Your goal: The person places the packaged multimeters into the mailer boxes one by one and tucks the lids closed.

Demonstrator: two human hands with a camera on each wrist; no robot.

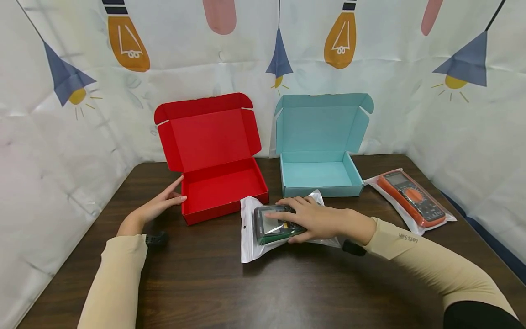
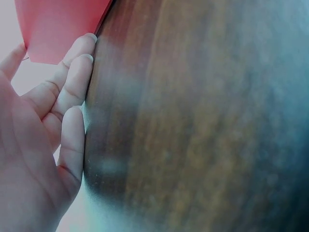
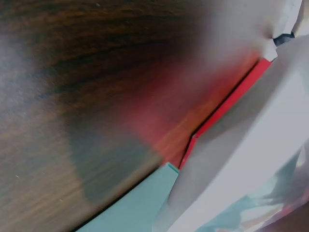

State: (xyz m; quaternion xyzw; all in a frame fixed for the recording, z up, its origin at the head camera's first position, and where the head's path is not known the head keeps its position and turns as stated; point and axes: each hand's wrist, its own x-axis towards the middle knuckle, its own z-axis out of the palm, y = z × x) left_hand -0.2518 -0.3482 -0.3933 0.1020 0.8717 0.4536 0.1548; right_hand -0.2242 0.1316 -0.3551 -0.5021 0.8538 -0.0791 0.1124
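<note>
My right hand (image 1: 318, 220) grips a green-cased multimeter (image 1: 267, 224) inside a clear and white plastic bag (image 1: 249, 237), in front of the two boxes. Its fingers lie over the meter's face, and the thumb is at the near side. In the right wrist view the bag (image 3: 231, 164) fills the lower right, above the table. At the left, my left hand (image 1: 158, 205) touches the left wall of the open red box (image 1: 218, 210) with extended fingers. The left wrist view shows these fingers along the table edge, with part of the red box (image 2: 63, 29) beyond.
A light blue box (image 1: 322, 189) stands with its lid raised at the back, right of the red one. On the right side of the brown table (image 1: 197, 283) lies an orange multimeter (image 1: 411, 196) in another plastic bag. A patterned cloth (image 1: 246, 59) hangs behind.
</note>
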